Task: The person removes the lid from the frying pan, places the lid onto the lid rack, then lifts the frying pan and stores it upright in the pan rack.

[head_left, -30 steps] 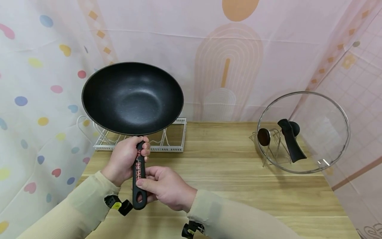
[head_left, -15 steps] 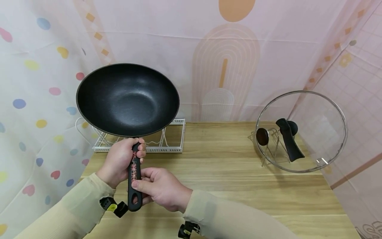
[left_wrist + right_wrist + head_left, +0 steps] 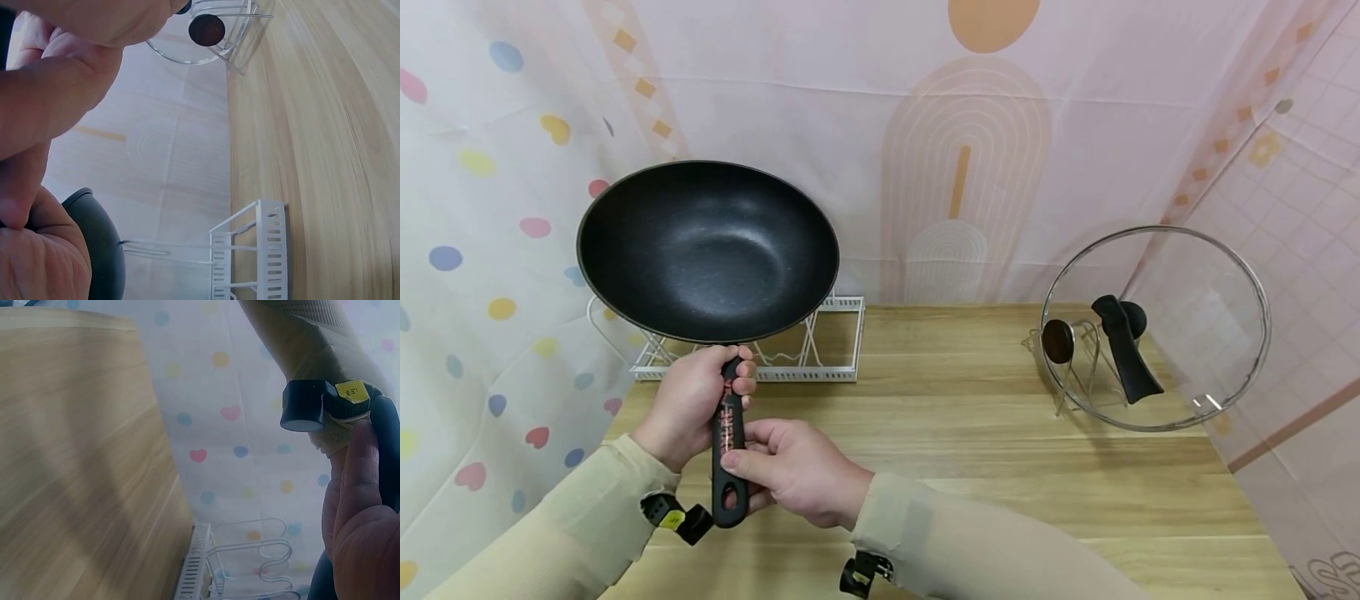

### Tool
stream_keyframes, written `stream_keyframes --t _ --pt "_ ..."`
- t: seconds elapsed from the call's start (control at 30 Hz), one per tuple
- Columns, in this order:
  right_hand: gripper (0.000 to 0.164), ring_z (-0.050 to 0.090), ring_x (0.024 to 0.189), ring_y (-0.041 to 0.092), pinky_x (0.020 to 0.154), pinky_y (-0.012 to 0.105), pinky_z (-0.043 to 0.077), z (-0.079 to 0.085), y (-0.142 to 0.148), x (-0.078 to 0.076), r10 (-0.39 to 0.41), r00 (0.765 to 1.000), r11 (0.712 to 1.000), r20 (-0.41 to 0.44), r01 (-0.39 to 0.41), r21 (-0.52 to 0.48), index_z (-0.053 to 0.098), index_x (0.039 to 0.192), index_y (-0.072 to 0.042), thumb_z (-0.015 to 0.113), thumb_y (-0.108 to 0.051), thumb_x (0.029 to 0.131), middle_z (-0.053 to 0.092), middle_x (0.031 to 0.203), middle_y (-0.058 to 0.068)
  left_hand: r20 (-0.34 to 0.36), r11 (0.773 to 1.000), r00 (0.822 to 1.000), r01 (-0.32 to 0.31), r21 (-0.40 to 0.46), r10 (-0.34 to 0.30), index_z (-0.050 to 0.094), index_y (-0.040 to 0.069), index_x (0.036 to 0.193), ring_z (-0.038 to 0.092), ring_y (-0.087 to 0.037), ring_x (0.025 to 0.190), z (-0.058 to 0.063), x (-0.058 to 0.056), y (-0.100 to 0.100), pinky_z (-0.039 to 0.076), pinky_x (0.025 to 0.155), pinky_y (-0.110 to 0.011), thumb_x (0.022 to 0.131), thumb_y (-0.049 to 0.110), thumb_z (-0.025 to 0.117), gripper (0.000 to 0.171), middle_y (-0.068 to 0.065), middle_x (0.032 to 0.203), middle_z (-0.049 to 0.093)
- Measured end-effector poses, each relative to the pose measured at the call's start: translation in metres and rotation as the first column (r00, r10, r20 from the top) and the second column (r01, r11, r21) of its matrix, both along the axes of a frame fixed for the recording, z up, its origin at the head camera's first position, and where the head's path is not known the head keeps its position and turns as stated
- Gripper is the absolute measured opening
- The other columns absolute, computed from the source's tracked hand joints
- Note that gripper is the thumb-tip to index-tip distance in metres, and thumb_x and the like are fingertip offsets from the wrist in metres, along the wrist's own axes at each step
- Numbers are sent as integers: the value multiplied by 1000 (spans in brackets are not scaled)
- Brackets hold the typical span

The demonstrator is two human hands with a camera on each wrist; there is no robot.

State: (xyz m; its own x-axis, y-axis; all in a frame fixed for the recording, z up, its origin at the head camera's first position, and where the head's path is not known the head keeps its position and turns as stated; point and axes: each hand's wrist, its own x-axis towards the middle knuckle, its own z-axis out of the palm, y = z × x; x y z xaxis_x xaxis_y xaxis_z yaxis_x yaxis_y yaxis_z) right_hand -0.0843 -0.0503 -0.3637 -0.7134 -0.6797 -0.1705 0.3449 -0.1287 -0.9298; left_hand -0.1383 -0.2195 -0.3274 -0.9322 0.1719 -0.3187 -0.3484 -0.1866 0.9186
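A black wok (image 3: 707,258) is held up in the head view, its inside facing me. My left hand (image 3: 688,400) grips the black handle (image 3: 727,425) close to the pan, fingers wrapped round it. Lower down, my right hand (image 3: 801,471) pinches the same handle, thumb on top and fingers behind, above the hanging hole. Behind and below the wok stands a white wire rack (image 3: 808,375), partly hidden by it. The left wrist view catches the wok's outer side (image 3: 103,250) beside wires of the rack (image 3: 272,250); whether they touch, I cannot tell.
On the right, a glass lid (image 3: 1210,333) with a black handle (image 3: 1131,358) leans upright in a small wire stand (image 3: 1093,367). A round brown knob (image 3: 1058,342) shows there too. Patterned curtains (image 3: 820,117) enclose the wooden table (image 3: 970,400) at the back and sides.
Both hands and the wok have shifted a little to the left, with the same hold on the handle. The whole head view has also drifted slightly.
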Motion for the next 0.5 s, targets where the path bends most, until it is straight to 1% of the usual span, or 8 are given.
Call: stream_keyframes --t 0.2,0.3,0.5 --pt "34 72 81 15 83 41 66 0 -1 -1 21 1000 999 1 -21 24 61 140 2 57 -8 108 75 117 27 1 999 1000 -8 -51 9 50 11 103 50 -5 62 -1 1 -4 50 59 -20 113 24 30 26 8 76 51" --pt "34 73 80 15 82 41 66 1 -2 -1 20 1000 999 0 -20 27 61 140 2 57 -9 108 75 116 28 -5 998 1000 -13 -60 13 51 12 101 50 -5 62 -1 1 -5 50 59 -20 113 24 29 27 8 75 51" --pt "32 70 75 11 80 39 66 1 -5 -1 9 1000 1000 1 -9 30 63 137 2 58 -8 107 75 113 30 -4 997 1000 -19 -77 19 52 11 100 50 -5 62 -1 0 -7 50 58 -21 113 23 30 29 8 75 52"
